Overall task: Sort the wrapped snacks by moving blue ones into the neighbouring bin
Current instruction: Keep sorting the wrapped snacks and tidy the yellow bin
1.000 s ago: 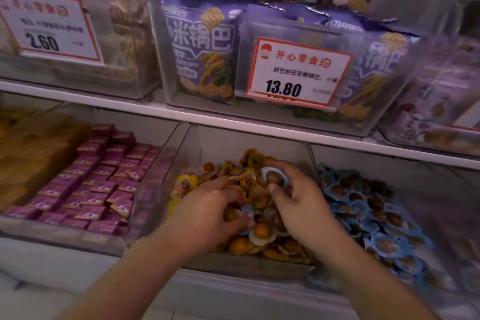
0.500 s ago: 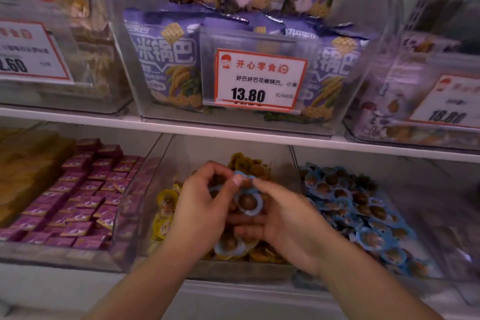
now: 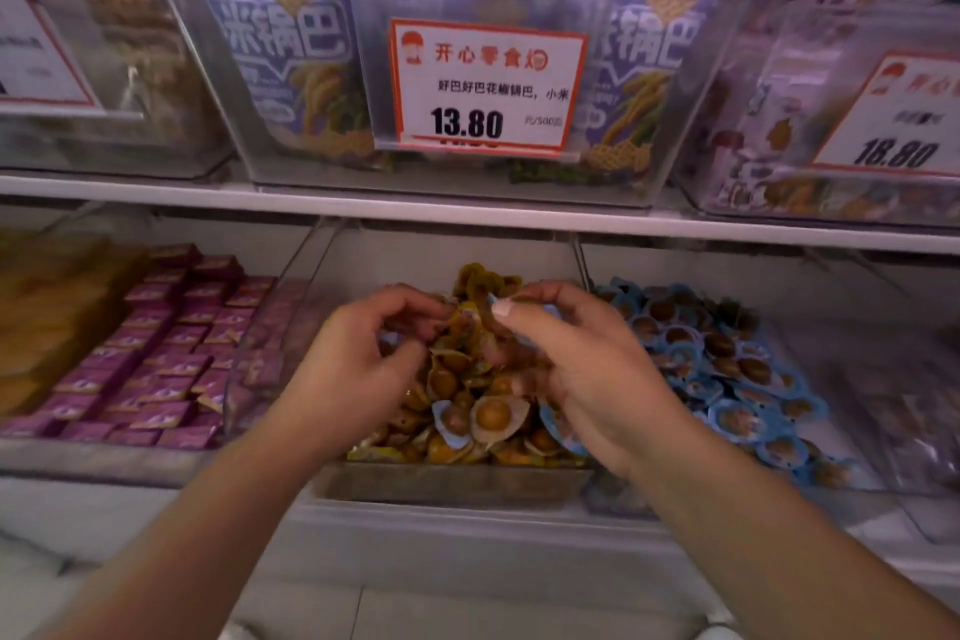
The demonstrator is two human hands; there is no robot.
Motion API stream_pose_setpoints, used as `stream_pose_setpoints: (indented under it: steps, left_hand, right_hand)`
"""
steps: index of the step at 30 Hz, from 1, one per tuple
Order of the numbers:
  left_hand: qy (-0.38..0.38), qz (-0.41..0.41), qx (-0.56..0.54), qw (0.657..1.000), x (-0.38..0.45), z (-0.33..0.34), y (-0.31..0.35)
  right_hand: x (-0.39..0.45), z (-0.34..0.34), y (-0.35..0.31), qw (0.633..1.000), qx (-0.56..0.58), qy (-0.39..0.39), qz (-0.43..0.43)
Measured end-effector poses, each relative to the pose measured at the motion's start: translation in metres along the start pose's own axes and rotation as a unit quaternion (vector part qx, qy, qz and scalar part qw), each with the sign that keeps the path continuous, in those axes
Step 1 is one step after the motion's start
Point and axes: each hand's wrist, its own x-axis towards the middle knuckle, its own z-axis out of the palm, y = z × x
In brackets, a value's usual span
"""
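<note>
Now, hands: both of mine are up over the middle bin [image 3: 457, 483] on the lower shelf, close together but not touching.
Left hand [image 3: 353, 369]: fingers curled inward above the left half of the pile; something bluish shows under the fingertips, but it is too blurred for me to tell whether I hold anything.
Right hand [image 3: 582, 369]: thumb and forefinger are pinched together near the back of the pile on a blue-edged wrapper [image 3: 493, 299], and more blue wrappers [image 3: 558, 424] show under the heel of my palm; the rest of the grip is blurred.
Middle bin: a clear tub heaped with yellow-wrapped snacks [image 3: 488, 413], round brown balls in small cups.
Blue ones left in it: at least one blue-rimmed snack [image 3: 451, 418] lies near the front edge of the pile, touching a yellow one beside it.
Neighbouring bin [image 3: 857, 431]: just to the right of the middle bin, wall against wall, filled with blue-wrapped snacks [image 3: 727, 379] spread from the back down to the front edge.
Left-side bin: pink boxes [image 3: 156, 359] in rows, and further left a blurred yellow-brown stack [image 3: 47, 307].
Upper shelf [image 3: 467, 211]: a clear tub of purple bags [image 3: 275, 57] carries a price card [image 3: 485, 86] reading 13.80; to the right another card [image 3: 904, 120] reads 18.80.
</note>
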Motion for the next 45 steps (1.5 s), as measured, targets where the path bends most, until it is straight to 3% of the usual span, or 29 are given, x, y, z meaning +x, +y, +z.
stream_pose_setpoints:
  steps: [2,5,8,11,14,16,19,22,24,28,31,34,36,38,40,43,45]
  left_hand:
    - [-0.073,0.021,0.137,0.988,-0.005,-0.006,-0.004]
    - [-0.188,0.067,0.278,0.940,-0.009,-0.002,-0.009]
    - [-0.219,0.076,0.286,0.930,-0.006,0.002,-0.009]
    - [-0.161,0.042,0.179,0.970,-0.005,0.003,-0.005]
    - [0.001,0.023,0.060,0.998,-0.005,0.007,0.000]
    - [0.089,0.041,-0.009,0.995,-0.008,0.018,0.016]
    - [0.096,0.073,-0.039,0.992,-0.013,0.046,0.041]
    - [0.074,0.104,-0.007,0.992,-0.016,0.070,0.057]
    - [0.062,0.139,0.049,0.987,-0.014,0.080,0.059]
    - [-0.023,0.130,-0.010,0.991,-0.012,0.084,0.062]
    - [-0.074,0.162,-0.031,0.983,-0.012,0.082,0.057]
    - [-0.049,0.140,-0.048,0.988,-0.005,0.079,0.043]
    - [-0.020,0.106,-0.029,0.994,0.005,0.076,0.028]
    - [-0.042,0.069,0.014,0.997,0.014,0.069,0.014]
    - [-0.084,0.047,0.043,0.994,0.017,0.063,0.007]
    - [-0.166,0.084,0.096,0.978,0.015,0.067,0.012]
    - [-0.232,0.137,0.193,0.943,0.014,0.076,0.013]
  right_hand:
    - [0.002,-0.007,-0.008,0.998,-0.062,-0.020,-0.007]
    - [0.001,-0.012,-0.010,0.993,-0.103,-0.059,0.003]
    - [-0.004,-0.008,-0.004,0.990,-0.121,-0.070,0.022]
    - [-0.005,-0.005,-0.002,0.992,-0.107,-0.064,0.030]
    - [-0.008,-0.002,0.000,0.997,-0.046,-0.028,0.051]
    - [-0.012,0.002,-0.002,0.990,0.074,-0.046,0.114]
    - [-0.018,0.007,-0.006,0.947,0.229,-0.133,0.181]
    - [-0.021,-0.001,-0.010,0.941,0.277,-0.084,0.174]
    - [-0.025,-0.011,-0.011,0.960,0.238,-0.057,0.134]
    - [-0.032,-0.029,-0.009,0.987,0.136,-0.039,0.074]
    - [-0.029,-0.046,-0.011,0.989,0.133,-0.030,0.061]
    - [-0.017,-0.077,-0.019,0.987,0.146,0.034,0.051]
    - [-0.013,-0.104,-0.027,0.997,0.003,0.080,0.022]
    - [-0.014,-0.132,-0.034,0.960,-0.275,0.056,-0.003]
    - [-0.014,-0.153,-0.034,0.900,-0.436,0.023,-0.009]
    - [-0.014,-0.153,-0.027,0.890,-0.430,0.107,-0.104]
    - [-0.011,-0.141,-0.020,0.895,-0.392,0.126,-0.170]
